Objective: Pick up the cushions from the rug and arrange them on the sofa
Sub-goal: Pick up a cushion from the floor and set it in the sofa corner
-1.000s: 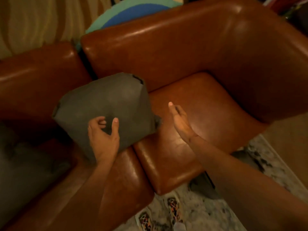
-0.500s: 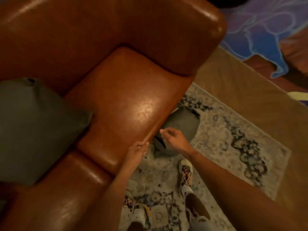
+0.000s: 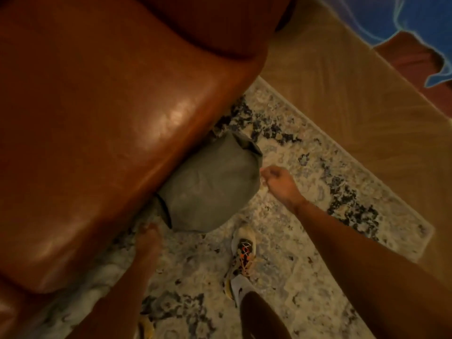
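Observation:
A grey-green cushion (image 3: 210, 189) lies on the patterned rug (image 3: 305, 243), leaning against the front of the brown leather sofa (image 3: 102, 133). My right hand (image 3: 278, 183) is at the cushion's right edge with its fingers curled, touching or almost touching the fabric; I cannot see a grip. My left hand (image 3: 149, 241) is blurred and low by the cushion's lower left corner, against the sofa front. Part of the cushion's left side is hidden under the seat's edge.
My right foot in a white and orange shoe (image 3: 242, 255) stands on the rug just below the cushion. Wooden floor (image 3: 342, 94) lies beyond the rug's far edge. A blue and purple cloth (image 3: 415, 25) is at the top right.
My view swung right and down, away from the cushion left on the sofa seat. Both hands dropped from the sofa towards the cushion on the rug, one to each side of it.

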The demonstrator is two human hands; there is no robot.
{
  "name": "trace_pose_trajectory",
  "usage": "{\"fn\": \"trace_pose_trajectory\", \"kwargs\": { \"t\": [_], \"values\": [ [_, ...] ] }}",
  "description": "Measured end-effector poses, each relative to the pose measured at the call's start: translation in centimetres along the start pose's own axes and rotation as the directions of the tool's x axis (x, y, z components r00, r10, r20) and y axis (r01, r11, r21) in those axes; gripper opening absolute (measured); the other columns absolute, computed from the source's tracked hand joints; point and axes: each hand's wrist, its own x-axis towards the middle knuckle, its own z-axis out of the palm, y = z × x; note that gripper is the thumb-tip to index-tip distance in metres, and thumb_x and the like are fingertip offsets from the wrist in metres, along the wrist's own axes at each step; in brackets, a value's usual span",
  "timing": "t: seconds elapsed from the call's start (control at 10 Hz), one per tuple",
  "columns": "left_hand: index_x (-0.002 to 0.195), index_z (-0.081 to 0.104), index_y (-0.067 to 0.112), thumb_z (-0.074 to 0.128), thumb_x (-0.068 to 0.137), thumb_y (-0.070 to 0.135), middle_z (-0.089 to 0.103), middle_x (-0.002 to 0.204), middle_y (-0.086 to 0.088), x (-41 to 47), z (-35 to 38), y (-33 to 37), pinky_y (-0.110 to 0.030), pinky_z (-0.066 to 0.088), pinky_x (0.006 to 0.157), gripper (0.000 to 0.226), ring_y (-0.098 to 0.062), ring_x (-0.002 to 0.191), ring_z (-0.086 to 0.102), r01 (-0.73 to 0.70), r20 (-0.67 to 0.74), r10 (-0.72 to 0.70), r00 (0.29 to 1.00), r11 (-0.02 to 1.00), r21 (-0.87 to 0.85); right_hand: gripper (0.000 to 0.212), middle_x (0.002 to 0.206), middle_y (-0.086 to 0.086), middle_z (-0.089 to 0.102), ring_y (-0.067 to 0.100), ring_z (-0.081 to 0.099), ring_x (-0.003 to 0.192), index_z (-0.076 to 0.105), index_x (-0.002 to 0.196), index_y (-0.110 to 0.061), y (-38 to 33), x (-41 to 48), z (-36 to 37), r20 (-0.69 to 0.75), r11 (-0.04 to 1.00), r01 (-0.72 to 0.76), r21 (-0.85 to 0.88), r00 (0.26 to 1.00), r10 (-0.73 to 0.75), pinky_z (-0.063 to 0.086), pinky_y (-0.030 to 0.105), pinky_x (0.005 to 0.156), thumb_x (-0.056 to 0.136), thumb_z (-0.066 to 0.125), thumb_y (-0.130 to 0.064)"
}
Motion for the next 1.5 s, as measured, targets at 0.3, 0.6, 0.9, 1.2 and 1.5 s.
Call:
{"fn": "trace_pose_trajectory", "kwargs": {
  "t": [0.3, 0.6, 0.9, 1.2, 1.5],
  "values": [
    [0.148, 0.053, 0.026, 0.030, 0.100, 0.071, 0.063, 0.142, -0.001, 7.3, 6.3, 1.5, -0.042, 0.052, 0.094, 0.070, -0.027, 0.129, 0.060, 0.056, 0.111, 0.026, 0.993, 0.736, -0.674, 0.038, 0.134, 0.013, 0.062, 0.026, 0.056, 0.117, 0.062, 0.127, -0.013, 5.0, 13.3, 1.5, -0.018, 0.996, 0.085, -0.029, 0.996, -0.085, 0.042, 0.039, 0.101, 0.112, 0.038, -0.038],
    [0.106, 0.083, 0.026, 0.040, 0.101, 0.062, 0.077, 0.119, -0.002, 6.8, 8.9, 2.3, -0.042, 0.060, 0.081, 0.056, -0.025, 0.104, 0.076, -0.007, 0.111, 0.171, 0.979, 0.574, -0.819, 0.041, 0.079, -0.025, 0.077, -0.005, 0.072, 0.068, 0.066, 0.104, -0.037, 5.0, 13.9, 3.6, 0.214, 0.914, -0.129, 0.384, 0.976, 0.048, 0.053, 0.012, 0.048, 0.109, 0.031, -0.058],
    [0.105, 0.083, 0.025, 0.043, 0.102, 0.057, 0.074, 0.125, -0.006, -5.3, 9.0, 6.3, -0.042, 0.051, 0.090, 0.052, -0.027, 0.108, 0.074, 0.108, 0.204, 0.132, 0.970, 0.519, -0.848, 0.036, 0.102, -0.016, 0.080, 0.007, 0.075, 0.092, 0.070, 0.108, -0.041, 1.6, 6.3, -6.3, 0.144, 0.919, -0.085, 0.385, 0.989, 0.032, 0.056, 0.028, 0.074, 0.105, 0.041, -0.062],
    [0.106, 0.083, 0.017, 0.052, 0.097, 0.060, 0.077, 0.115, -0.012, -19.7, -1.5, 19.8, -0.044, 0.057, 0.080, 0.053, -0.035, 0.098, 0.076, 0.032, 0.158, 0.184, 0.970, 0.549, -0.835, 0.033, 0.135, 0.005, 0.066, 0.027, 0.062, 0.106, 0.057, 0.129, -0.038, -16.7, -2.6, -13.7, 0.130, 0.957, 0.013, 0.291, 0.990, -0.053, 0.051, 0.048, 0.090, 0.109, 0.037, -0.055],
    [0.098, 0.084, 0.025, 0.049, 0.095, 0.067, 0.078, 0.112, -0.010, -19.9, -16.5, 31.9, -0.041, 0.056, 0.077, 0.055, -0.031, 0.096, 0.077, -0.189, -0.025, 0.294, 0.956, 0.548, -0.815, 0.051, 0.145, 0.005, 0.063, 0.034, 0.058, 0.133, 0.056, 0.146, -0.032, -37.6, -5.9, -7.8, 0.164, 0.900, 0.141, 0.412, 0.960, -0.225, 0.050, 0.051, 0.103, 0.106, 0.042, -0.060]
  ]
}}
